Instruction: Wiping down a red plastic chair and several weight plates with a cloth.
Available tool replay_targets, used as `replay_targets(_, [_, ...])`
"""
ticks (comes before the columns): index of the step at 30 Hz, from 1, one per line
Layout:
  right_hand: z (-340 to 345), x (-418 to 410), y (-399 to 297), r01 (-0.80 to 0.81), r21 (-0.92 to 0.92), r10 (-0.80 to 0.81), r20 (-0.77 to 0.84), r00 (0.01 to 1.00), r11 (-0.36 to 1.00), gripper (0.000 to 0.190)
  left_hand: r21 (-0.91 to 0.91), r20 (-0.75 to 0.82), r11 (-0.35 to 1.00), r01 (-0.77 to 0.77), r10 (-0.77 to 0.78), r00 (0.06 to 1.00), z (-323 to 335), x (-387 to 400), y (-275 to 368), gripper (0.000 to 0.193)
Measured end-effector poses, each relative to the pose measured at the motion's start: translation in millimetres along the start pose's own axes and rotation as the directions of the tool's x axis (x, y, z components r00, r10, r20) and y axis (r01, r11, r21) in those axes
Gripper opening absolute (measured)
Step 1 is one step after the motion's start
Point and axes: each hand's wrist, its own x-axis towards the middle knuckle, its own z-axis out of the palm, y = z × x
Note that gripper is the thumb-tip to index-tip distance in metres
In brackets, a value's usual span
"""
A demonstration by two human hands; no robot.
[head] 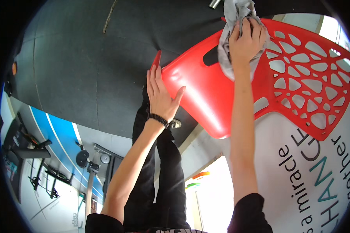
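Observation:
A red plastic chair [198, 87] stands before me, its smooth seat towards the left and its backrest [312, 78], pierced with irregular holes, towards the right. My right hand [247, 43] presses a crumpled grey cloth [226, 62] against the chair near the join of seat and backrest. The cloth covers part of an oblong slot [210, 56] there. At the seat's front corner is my left hand [162, 94], wearing a dark beaded bracelet [159, 119]. Its thumb reaches over the seat edge, and its fingers lie along a red chair leg [156, 59].
Black mat flooring [67, 70] with seams spreads to the left. A thin stick-like strip [109, 17] lies on it. A metal tube end [214, 4] shows beyond the cloth. To the right is a white wall [268, 163] bearing large lettering. Gym equipment [89, 163] stands at lower left.

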Motion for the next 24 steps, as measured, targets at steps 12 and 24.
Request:
replay_targets(12, [-22.7, -46.9, -120.5, 0.171, 0.435, -0.356, 0.390, 0.849, 0.884, 0.016, -0.898, 0.018, 0.386, 0.212, -0.448, 0.894, 5.5, -14.6, -89.2, 0.053])
replay_targets(24, [28.8, -132.2, -245.3, 0.645, 0.276, -0.378, 0.926, 0.021, 0.713, 0.024, -0.784, 0.543, -0.539, 0.310, -0.351, 0.763, -17.5, -12.7, -87.0, 0.051])
